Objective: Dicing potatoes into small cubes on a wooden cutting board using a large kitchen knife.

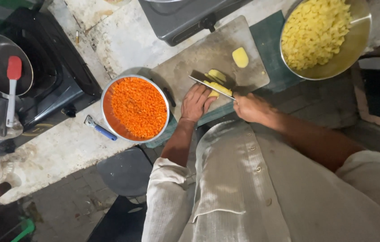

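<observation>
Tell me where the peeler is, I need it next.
In the head view, the blue-handled peeler lies on the counter, just left of the bowl of diced carrot, near the stove.

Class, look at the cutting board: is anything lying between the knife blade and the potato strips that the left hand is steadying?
Nothing visible does. The knife, in the right hand, rests directly on the potato strips, which the left hand holds on the cutting board.

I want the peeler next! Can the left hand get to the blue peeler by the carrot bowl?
Probably yes. The left hand rests on the potato, and the peeler lies uncovered on the counter, but the carrot bowl sits between them, so it must reach round.
</observation>
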